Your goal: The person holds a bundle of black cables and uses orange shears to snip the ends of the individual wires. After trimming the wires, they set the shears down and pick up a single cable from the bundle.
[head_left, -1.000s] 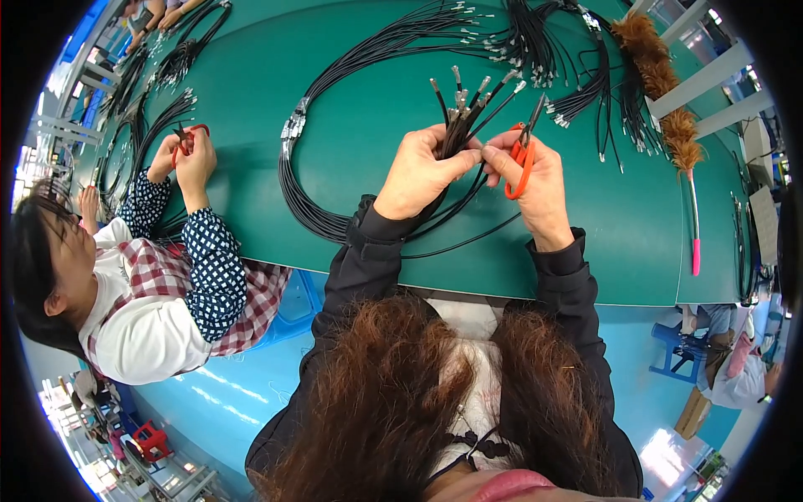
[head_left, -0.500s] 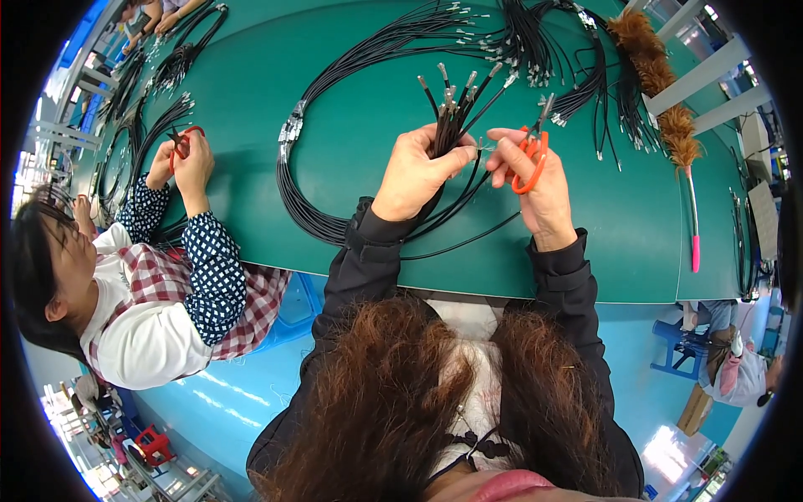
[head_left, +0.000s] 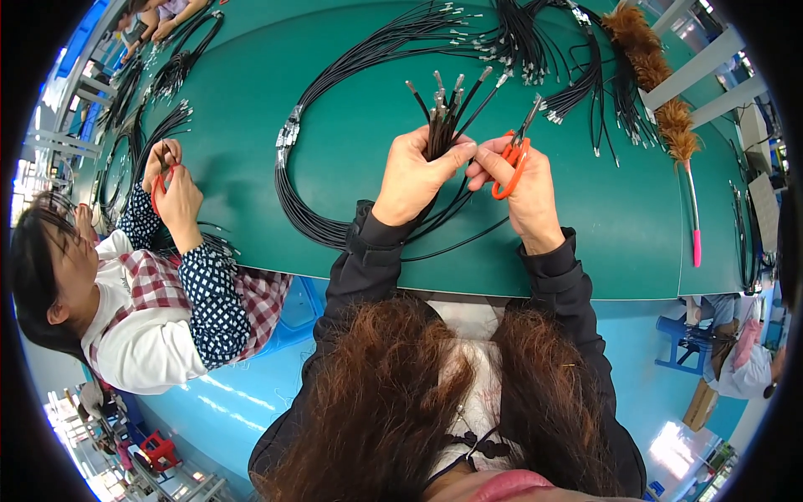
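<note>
My left hand (head_left: 421,171) is closed round a bundle of black cables (head_left: 444,134), whose metal-tipped ends fan out above the fist. Orange-handled scissors (head_left: 516,163) rest in my right hand (head_left: 527,184), blades pointing up and away from the cables. The right thumb and forefinger reach to the left thumb tip and seem to pinch something small there; what it is, I cannot make out. From the left fist the cables run down and curve round to the left in a large loop (head_left: 288,188) on the green table, with a silvery band (head_left: 289,130) round it.
More black cable bundles (head_left: 523,42) lie at the far side. A brown feather duster (head_left: 673,125) with a pink handle end lies at the right, by white bars (head_left: 703,71). To the left a co-worker (head_left: 150,301) sits holding red-handled scissors (head_left: 159,188).
My right hand has moved left, so its fingertips now meet the left thumb. The scissors went with it. The co-worker's hands have shifted a little left.
</note>
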Tool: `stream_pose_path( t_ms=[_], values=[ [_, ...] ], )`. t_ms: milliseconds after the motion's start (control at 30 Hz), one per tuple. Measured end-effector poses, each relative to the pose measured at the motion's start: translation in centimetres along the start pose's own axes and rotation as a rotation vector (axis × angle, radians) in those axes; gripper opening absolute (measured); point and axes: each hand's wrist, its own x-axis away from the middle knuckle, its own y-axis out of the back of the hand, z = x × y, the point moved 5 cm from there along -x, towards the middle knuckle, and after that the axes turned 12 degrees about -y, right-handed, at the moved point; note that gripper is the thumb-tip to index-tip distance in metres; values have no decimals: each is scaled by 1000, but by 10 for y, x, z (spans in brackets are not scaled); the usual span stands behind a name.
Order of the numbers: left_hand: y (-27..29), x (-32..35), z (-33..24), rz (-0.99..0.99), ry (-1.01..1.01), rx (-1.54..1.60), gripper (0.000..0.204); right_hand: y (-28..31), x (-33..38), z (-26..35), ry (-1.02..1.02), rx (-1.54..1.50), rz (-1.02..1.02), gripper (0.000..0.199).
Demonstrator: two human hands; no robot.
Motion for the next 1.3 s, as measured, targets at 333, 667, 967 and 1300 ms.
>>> stream_pose_path(
  t_ms=[333,667,967,1300],
  values=[
    [5,0,10,-64,6,-182,19,10,-3,-7,64,-113,-37,14],
    [-2,-12,-2,-21,-127,-92,14,1,-11,10,128,-81,-19,14],
    [3,-4,10,-112,-230,-237,8,6,-14,-5,81,-45,-46,15],
    [2,-9,16,-92,-103,-29,7,15,-19,-10,-175,-243,-79,22]
  ],
)
